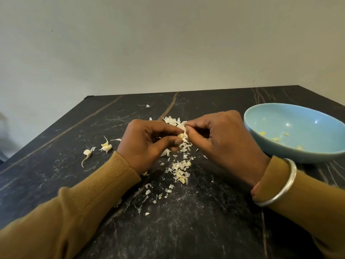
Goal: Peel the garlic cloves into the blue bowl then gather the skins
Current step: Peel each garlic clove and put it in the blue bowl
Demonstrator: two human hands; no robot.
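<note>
1 pale-yellow garlic clove (180, 135) pinched in L hand (147, 143); R hand (224, 141) fingers pinch its skin (183, 126).

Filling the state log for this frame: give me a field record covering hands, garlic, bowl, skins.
left hand: pinches a garlic clove between thumb and forefinger
right hand: pinches at that clove's skin
blue bowl: right of the hands, holds a few peeled pieces
loose cloves: three, unpeeled, left of the hands
skins: scattered between and below the hands, not gathered
table: dark, veined
</note>
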